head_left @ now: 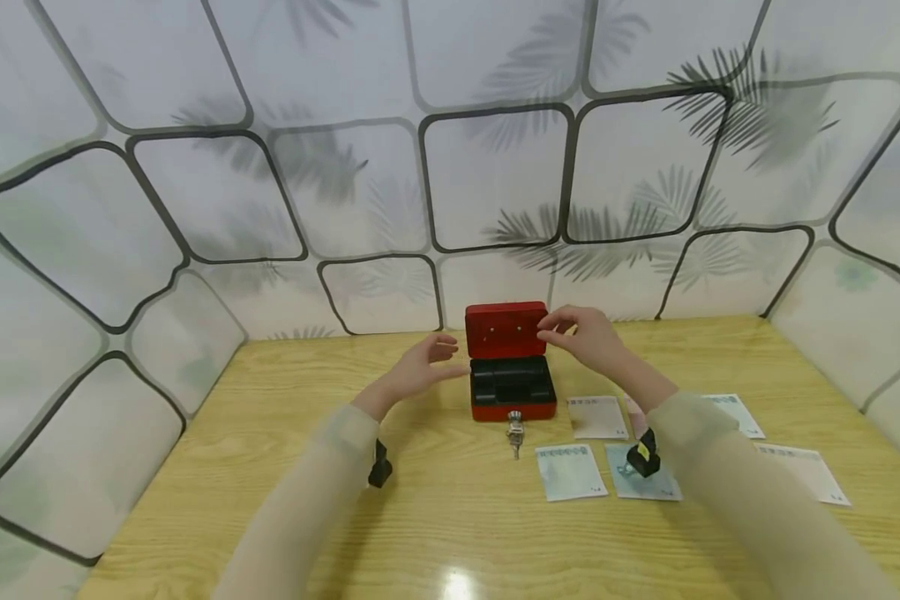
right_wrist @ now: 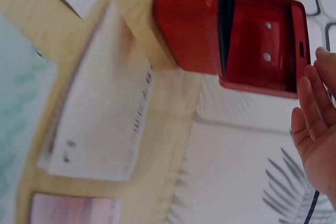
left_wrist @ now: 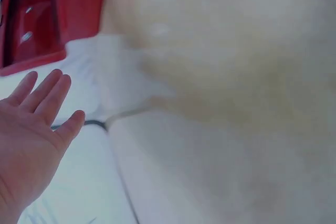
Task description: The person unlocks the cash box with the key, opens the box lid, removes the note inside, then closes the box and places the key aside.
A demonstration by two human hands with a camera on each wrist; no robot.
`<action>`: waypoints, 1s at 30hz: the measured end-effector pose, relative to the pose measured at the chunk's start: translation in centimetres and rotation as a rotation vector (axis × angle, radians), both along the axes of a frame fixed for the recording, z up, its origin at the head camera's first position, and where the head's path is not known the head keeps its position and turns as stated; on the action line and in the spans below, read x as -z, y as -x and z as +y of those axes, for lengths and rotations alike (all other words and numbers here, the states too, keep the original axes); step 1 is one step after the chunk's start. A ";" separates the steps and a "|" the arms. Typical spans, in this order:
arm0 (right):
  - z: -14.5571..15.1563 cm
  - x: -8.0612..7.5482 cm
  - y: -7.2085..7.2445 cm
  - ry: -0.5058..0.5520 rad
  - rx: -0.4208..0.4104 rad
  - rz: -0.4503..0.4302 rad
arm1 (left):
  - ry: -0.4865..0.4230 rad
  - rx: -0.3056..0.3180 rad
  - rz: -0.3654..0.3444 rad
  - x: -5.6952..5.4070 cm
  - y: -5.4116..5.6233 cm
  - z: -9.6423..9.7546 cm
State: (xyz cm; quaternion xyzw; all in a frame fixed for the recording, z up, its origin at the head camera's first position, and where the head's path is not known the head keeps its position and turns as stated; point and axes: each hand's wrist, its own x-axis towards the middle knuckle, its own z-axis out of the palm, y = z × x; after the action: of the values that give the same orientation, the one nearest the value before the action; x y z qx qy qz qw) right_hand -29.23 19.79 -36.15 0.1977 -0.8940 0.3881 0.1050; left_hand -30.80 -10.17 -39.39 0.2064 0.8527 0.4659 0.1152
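A red cash box (head_left: 487, 412) stands on the table with its lid (head_left: 506, 337) raised and its black inner tray (head_left: 510, 385) showing. A bunch of keys (head_left: 516, 433) hangs at the lock on its front. To the left of the box is my left hand (head_left: 417, 368), fingers extended and thumb apart, holding nothing. My right hand (head_left: 588, 337) is at the right side of the lid. In the right wrist view its loosely bent fingertips (right_wrist: 308, 85) are right at the lid's rim, with no grip round it showing.
Several stacks of paper notes lie right of the box, among them a pale one (head_left: 597, 417), a greenish one (head_left: 570, 473) and a bluish one (head_left: 660, 487). More notes (head_left: 806, 473) lie beyond my right forearm. A patterned wall covering (head_left: 495, 183) rises behind the wooden table (head_left: 450, 517).
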 end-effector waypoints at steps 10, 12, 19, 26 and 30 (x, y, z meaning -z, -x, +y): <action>1.2 -1.4 2.3 0.056 0.084 -0.104 | -0.126 -0.089 0.116 -2.5 2.1 1.3; 1.0 -1.3 2.6 0.044 0.068 -0.135 | -0.147 -0.097 0.121 -2.3 2.3 1.8; 0.0 -0.5 2.8 0.017 0.021 -0.149 | -0.203 -0.132 0.138 -1.7 2.3 3.1; -0.2 -0.2 2.6 0.007 0.017 -0.108 | -0.162 -0.152 0.209 -1.9 2.2 3.4; -0.2 0.0 2.5 0.027 -0.005 -0.077 | -0.126 -0.151 0.239 -1.9 2.0 3.1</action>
State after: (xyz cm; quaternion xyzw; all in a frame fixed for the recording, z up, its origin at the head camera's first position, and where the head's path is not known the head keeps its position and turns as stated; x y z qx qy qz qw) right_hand -31.74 19.56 -36.16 0.1835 -0.8916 0.4076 0.0720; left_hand -32.76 -7.02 -37.45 0.2027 0.8424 0.4980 -0.0357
